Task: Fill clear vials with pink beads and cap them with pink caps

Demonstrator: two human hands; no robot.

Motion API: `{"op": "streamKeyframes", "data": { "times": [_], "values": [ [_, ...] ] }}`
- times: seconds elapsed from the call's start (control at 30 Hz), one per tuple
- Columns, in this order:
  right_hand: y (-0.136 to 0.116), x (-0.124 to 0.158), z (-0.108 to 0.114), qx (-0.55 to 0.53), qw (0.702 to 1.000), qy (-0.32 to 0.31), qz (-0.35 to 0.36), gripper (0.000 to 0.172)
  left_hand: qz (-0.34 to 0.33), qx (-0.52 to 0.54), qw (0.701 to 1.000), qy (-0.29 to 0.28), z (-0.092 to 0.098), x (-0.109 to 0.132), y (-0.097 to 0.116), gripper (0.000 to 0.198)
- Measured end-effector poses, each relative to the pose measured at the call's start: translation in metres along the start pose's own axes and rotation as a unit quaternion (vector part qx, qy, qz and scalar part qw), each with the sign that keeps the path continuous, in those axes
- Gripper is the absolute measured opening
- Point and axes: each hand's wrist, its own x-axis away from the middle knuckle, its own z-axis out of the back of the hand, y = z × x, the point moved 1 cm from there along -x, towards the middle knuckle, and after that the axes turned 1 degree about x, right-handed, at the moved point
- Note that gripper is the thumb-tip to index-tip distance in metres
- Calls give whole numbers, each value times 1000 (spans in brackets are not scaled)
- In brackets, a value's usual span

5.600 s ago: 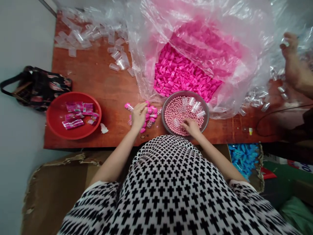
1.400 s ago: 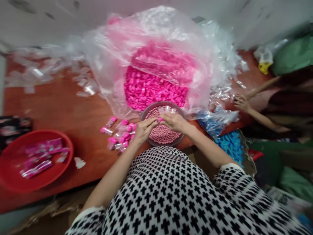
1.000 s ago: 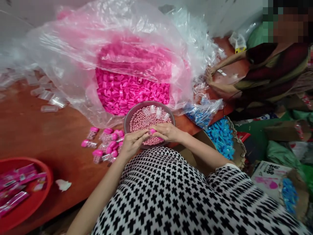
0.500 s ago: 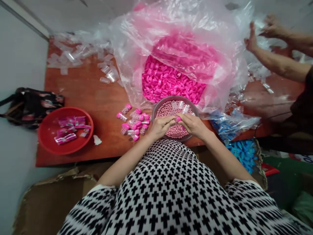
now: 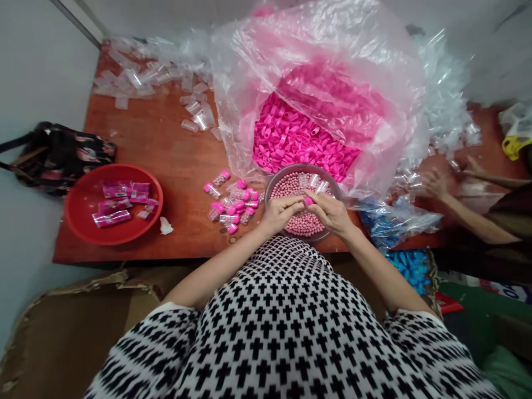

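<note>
Above a grey bowl [image 5: 271,183] of pink beads [image 5: 302,224], my two hands meet at a small pink cap [image 5: 308,201]. The thumb and fingers of my left hand [image 5: 281,215] press together at its left side. My right hand [image 5: 332,215] is closed on it from the right. Any bottle under the cap is hidden by my fingers. A few clear plastic bottles [image 5: 322,187] lie on the beads at the bowl's far side. Left of the bowl, several bead-filled clear bottles with pink caps [image 5: 236,208] lie in a loose pile.
Behind the bowl, a large plastic bag [image 5: 236,111] holds pink caps [image 5: 299,136]. Clear bottles [image 5: 199,113] lie at back left. A red basin [image 5: 83,233] with pink packets stands left, beside a dark bag [image 5: 62,155]. At right are blue pieces [image 5: 409,269] and a co-worker's arm [image 5: 469,216].
My hands stay closed together over the bowl at the pink cap. The view has shifted slightly. At right, the co-worker's hands have come down from the clear bottles toward the table's front.
</note>
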Motion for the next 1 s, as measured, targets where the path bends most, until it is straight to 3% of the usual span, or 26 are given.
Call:
{"op": "streamKeyframes", "data": {
  "times": [0.07,0.17,0.27,0.4,0.53,0.67,0.8,1.0],
  "values": [
    [1,0,2,-156,985,23,-70,53,50,92,994,42,1,-4,-2,42],
    [9,4,-1,-387,911,32,-141,60,90,166,977,94,5,-8,-6,49],
    [17,6,-8,-493,850,34,-180,51,97,168,975,108,9,-9,-9,49],
    [17,-3,-13,-540,811,56,-216,45,49,85,992,85,11,-9,-9,38],
    [11,-13,-13,-554,786,-14,-274,50,-20,10,998,56,10,-8,-7,26],
    [8,-16,-20,-589,738,-54,-327,37,-17,-8,999,48,7,-5,-8,23],
    [4,-19,-37,-603,714,-10,-357,27,-5,-6,999,49,5,-3,-11,24],
    [-4,-30,-56,-634,692,78,-337,26,-25,-36,996,77,9,-7,-14,26]
  ]
}}
